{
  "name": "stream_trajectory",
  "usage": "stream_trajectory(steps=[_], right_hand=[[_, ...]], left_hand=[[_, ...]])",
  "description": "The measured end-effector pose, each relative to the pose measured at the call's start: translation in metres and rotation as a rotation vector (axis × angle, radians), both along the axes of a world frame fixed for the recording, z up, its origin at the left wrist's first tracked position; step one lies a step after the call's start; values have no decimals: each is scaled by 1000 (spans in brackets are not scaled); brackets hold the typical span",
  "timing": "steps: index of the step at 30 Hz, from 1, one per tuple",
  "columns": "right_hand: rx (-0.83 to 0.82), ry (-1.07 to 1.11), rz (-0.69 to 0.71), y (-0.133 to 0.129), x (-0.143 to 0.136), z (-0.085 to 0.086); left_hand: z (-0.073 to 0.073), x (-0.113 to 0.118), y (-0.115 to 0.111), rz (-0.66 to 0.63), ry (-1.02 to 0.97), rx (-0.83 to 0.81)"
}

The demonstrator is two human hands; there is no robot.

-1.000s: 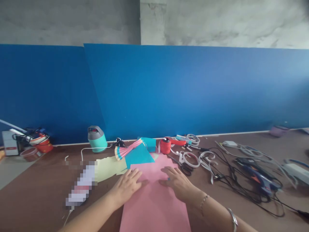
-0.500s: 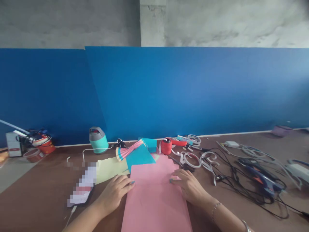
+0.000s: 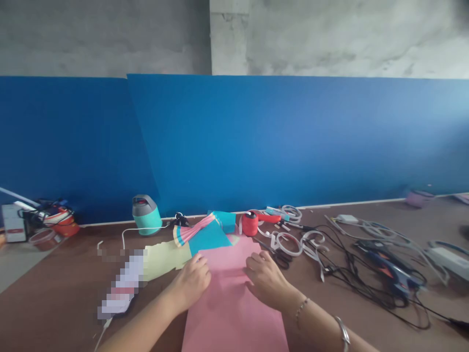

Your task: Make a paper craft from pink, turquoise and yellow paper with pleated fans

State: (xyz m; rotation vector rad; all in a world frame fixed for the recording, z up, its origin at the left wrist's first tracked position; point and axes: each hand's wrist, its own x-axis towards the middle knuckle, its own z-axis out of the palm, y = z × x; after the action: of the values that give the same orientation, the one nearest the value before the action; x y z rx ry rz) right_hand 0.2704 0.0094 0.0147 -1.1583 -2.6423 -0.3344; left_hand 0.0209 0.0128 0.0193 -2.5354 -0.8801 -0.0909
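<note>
A large sheet of pink paper (image 3: pixel 234 308) lies on the brown table in front of me, its far part slightly raised or creased between my hands. My left hand (image 3: pixel 194 278) is closed at the paper's left edge, fingers curled on it. On the right side my right hand (image 3: pixel 264 277) has its fingers curled down on the paper. Just beyond lie blue paper (image 3: pixel 208 239), a folded pink fan (image 3: pixel 196 229) with yellow and blue edges, and pale yellow paper (image 3: pixel 164 259).
Left are a blurred phone (image 3: pixel 122 288) and a teal container (image 3: pixel 146 215). At the back stands a red spool (image 3: pixel 249 224). White ribbon coils (image 3: pixel 289 243), black cables (image 3: pixel 351 274) and a dark blue tool (image 3: pixel 392 269) lie right. A blue partition (image 3: pixel 256 146) stands behind.
Both hands have moved inward over the pink paper and their fingers have curled. The view has shifted slightly.
</note>
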Motion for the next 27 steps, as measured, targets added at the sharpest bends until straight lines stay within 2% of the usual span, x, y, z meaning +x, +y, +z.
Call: stream_trajectory(steps=[4, 8, 11, 13, 16, 20, 22, 25, 27], right_hand=[[39, -51, -30, 10, -11, -8], [118, 79, -82, 19, -13, -4], [181, 316, -189, 23, -17, 6], [195, 497, -253, 22, -22, 13], [161, 672, -284, 18, -33, 21], [37, 878, -358, 13, -44, 23], [-13, 937, -383, 10, -48, 22], [-40, 908, -318, 5, -54, 18], [-21, 837, -265, 1, -58, 14]], left_hand=[[3, -4, 11, 5, -151, 34], [23, -4, 15, 37, -413, 123], [41, 8, 11, 154, -710, 288], [49, 21, 7, 235, -911, 298], [57, 41, 4, 251, -1062, 179], [61, 52, 3, 369, -1223, 400], [57, 56, 2, 334, -1182, 280], [46, 67, 0, 271, -1106, -17], [39, 75, 2, 293, -1120, -79]])
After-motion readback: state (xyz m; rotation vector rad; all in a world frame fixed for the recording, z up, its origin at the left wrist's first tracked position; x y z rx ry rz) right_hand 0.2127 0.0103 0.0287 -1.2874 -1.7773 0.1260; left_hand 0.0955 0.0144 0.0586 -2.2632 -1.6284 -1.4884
